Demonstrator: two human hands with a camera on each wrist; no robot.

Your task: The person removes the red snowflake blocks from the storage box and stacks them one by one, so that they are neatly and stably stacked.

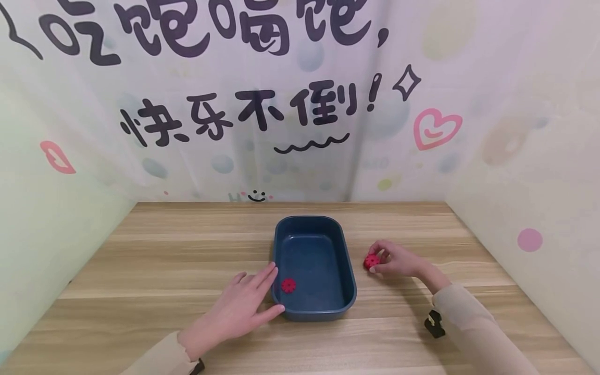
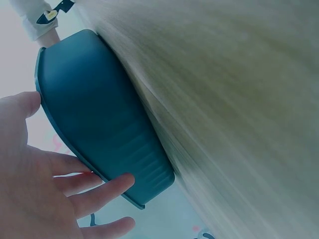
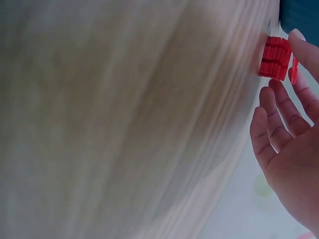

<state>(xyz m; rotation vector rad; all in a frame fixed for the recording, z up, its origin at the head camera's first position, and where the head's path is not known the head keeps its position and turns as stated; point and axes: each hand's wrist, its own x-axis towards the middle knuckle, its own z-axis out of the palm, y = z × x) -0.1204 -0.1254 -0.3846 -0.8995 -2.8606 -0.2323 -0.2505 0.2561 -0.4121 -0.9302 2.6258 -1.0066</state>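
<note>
A dark blue rectangular tray (image 1: 311, 265) stands on the wooden table, with one red notched disc (image 1: 288, 285) lying inside near its left wall. My left hand (image 1: 236, 310) rests against the tray's left rim, fingers extended; in the left wrist view the thumb and fingertips touch the rim and outer side. To the right of the tray, my right hand (image 1: 396, 260) pinches a red notched disc (image 3: 294, 72) between thumb and fingertips. In the right wrist view that disc is slightly apart from a short stack of red discs (image 3: 275, 59) standing on the table.
The wood-grain table (image 1: 187, 234) reaches back to a printed curtain (image 1: 300, 172) with black lettering. Pale walls close in both sides, the right one (image 1: 539, 198) beyond my right arm. A black strap piece (image 1: 435, 324) hangs at the right sleeve.
</note>
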